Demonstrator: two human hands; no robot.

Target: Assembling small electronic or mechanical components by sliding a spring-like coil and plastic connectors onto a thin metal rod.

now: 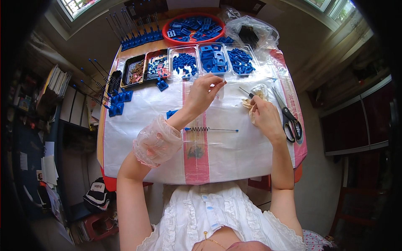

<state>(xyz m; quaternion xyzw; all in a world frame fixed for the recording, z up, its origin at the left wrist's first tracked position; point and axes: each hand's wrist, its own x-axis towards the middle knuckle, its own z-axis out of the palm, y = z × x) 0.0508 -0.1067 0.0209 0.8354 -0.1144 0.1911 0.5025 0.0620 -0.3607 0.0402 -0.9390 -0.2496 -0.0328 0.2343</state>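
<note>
My left hand (205, 90) hovers over the table in front of the clear boxes, thumb and fingertips pinched together. What it pinches is too small to make out. My right hand (266, 116) is closed round a thin screwdriver-like tool (246, 91) with a dark handle, its metal shaft pointing up and left. Beside that hand lies a crumpled whitish cloth (260, 90). A black coiled wire with blue ends (211, 129) lies across the sheet below both hands. Partly hidden by my left forearm is a blue plastic piece (171, 113).
Open boxes hold brown screws (136, 72), small mixed metal parts (157, 67) and blue pieces (184, 62). Behind them stand a red basin (165, 37) and a clear plastic bag (268, 33). Black-handled scissors (292, 125) lie at right; blue bases with wires (119, 100) stand at left.
</note>
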